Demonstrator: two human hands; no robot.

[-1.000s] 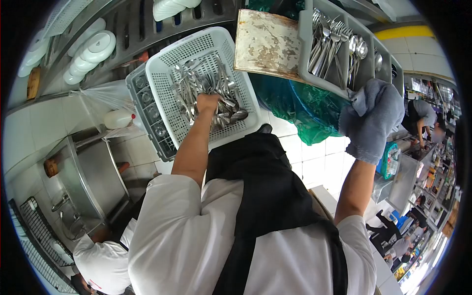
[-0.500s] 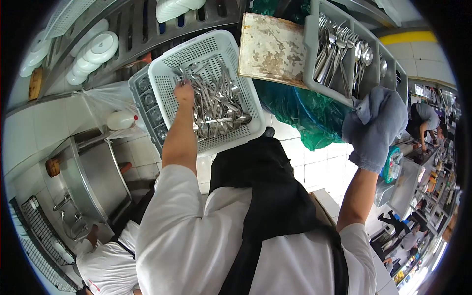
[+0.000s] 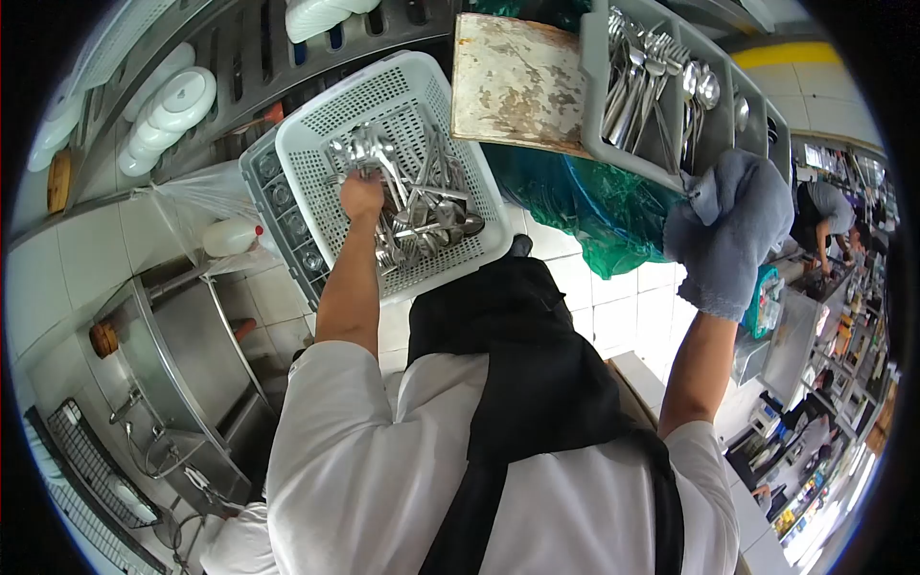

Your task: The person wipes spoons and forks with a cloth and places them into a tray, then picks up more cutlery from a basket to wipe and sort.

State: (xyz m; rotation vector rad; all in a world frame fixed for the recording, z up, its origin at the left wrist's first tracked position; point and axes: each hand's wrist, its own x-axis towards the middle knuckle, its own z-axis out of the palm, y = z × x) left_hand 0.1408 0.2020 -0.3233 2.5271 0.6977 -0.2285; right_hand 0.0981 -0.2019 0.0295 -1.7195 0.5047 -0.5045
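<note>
My left hand (image 3: pixel 361 196) is inside a pale plastic basket (image 3: pixel 321 206), its fingers closed round a bunch of spoons and forks (image 3: pixel 369 149) whose heads point away from me. More loose cutlery (image 3: pixel 436 216) lies heaped beside that hand, on the basket's floor. A grey cloth (image 3: pixel 733 230) covers my right hand completely, down to the wrist; the fingers are hidden, and the cloth is bunched about them. It touches the near edge of a grey cutlery tray (image 3: pixel 623 165). Forks (image 3: pixel 647 72) fill one compartment of the tray, and spoons (image 3: pixel 704 91) lie in another.
Under the basket sits a grey rack (image 3: pixel 283 216) of glasses. A worn board (image 3: pixel 517 81) adjoins the tray, above green plastic bags (image 3: pixel 585 206). White dishes (image 3: pixel 177 105) stand on a metal shelf at left. A person in white (image 3: pixel 240 541) is at the lower left.
My left hand has drawn slightly back towards me in the basket, and the bunch of cutlery now shows beyond its fingers. The cloth-covered hand stays beside the tray. The person at lower left has moved lower.
</note>
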